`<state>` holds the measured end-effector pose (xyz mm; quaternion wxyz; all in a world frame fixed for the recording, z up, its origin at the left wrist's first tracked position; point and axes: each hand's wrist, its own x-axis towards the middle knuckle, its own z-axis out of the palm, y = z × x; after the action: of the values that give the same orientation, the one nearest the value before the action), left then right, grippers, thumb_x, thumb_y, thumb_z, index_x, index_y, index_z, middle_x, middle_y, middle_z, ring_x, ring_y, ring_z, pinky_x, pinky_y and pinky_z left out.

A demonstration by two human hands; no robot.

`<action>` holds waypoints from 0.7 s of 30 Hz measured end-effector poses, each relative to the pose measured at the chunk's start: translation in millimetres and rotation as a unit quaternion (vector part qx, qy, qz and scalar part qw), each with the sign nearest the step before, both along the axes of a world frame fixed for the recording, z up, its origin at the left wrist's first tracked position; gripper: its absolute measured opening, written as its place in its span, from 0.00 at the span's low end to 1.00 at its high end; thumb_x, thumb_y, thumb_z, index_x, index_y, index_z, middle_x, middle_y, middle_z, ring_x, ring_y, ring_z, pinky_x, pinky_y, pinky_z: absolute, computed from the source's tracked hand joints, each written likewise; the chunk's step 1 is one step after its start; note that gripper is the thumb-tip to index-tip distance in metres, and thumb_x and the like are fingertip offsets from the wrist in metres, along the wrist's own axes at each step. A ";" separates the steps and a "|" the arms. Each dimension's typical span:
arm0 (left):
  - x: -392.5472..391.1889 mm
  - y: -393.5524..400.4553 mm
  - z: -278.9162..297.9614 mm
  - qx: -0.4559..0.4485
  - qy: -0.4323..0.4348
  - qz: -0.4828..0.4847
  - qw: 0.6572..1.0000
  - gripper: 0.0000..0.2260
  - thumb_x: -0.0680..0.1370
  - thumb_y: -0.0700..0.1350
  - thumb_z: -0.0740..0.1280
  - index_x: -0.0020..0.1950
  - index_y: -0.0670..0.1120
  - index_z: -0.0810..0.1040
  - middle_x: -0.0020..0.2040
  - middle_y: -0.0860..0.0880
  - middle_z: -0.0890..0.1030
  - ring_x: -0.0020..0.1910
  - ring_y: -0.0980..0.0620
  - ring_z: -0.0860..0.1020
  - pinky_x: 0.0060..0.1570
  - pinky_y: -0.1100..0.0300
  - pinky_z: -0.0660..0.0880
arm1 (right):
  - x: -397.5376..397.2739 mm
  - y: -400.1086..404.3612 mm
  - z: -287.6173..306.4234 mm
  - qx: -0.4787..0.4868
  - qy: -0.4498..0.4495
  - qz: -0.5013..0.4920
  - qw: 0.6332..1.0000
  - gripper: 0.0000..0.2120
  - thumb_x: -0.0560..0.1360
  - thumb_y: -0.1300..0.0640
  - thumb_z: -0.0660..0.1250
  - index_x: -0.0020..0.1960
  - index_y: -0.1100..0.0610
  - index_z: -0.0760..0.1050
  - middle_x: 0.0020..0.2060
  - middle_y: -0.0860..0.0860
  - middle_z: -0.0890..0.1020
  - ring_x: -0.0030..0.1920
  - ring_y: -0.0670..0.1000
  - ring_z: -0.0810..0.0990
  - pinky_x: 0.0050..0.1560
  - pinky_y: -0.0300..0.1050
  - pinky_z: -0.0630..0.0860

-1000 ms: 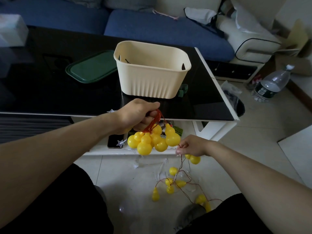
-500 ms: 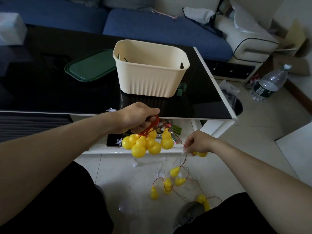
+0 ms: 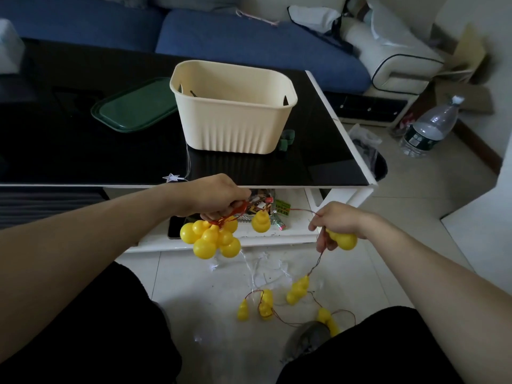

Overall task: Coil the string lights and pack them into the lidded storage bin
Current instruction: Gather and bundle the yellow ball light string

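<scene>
My left hand (image 3: 219, 196) grips the coiled red wire of the string lights, and a cluster of yellow gourd-shaped bulbs (image 3: 212, 239) hangs under it. One bulb (image 3: 261, 220) dangles between my hands. My right hand (image 3: 336, 223) pinches the wire and holds a yellow bulb (image 3: 343, 239). The rest of the string (image 3: 279, 303) trails down to the tiled floor with several bulbs. The cream storage bin (image 3: 235, 117) stands open on the black table, its green lid (image 3: 135, 105) lying flat to its left.
The black glass table (image 3: 83, 145) has a white edge just beyond my hands, with a lower shelf holding snack packets (image 3: 266, 205). A star light (image 3: 171, 177) lies at the table edge. A water bottle (image 3: 430, 128) stands on the floor at right. A blue sofa (image 3: 249, 37) is behind.
My right hand has moved right and slightly up, drawing out the wire with a bulb in its grip. The left hand's cluster has stayed at about the same spot below the table edge.
</scene>
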<state>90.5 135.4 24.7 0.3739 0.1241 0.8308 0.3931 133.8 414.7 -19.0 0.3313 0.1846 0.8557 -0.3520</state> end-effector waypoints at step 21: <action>12.3 38.2 0.7 0.044 -0.013 0.020 0.999 0.18 0.83 0.50 0.61 0.35 0.44 0.71 0.23 0.51 0.61 0.21 0.54 0.56 0.23 0.65 0.55 | 46.1 5.6 78.4 -0.363 0.231 -0.154 0.889 0.19 0.75 0.45 0.67 0.50 0.61 0.83 0.23 0.52 0.71 0.23 0.48 0.68 0.34 0.45 0.77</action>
<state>102.8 173.5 25.4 0.3710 0.1183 0.8102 0.4381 179.9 420.3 59.4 0.1099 0.0947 0.6813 -0.7175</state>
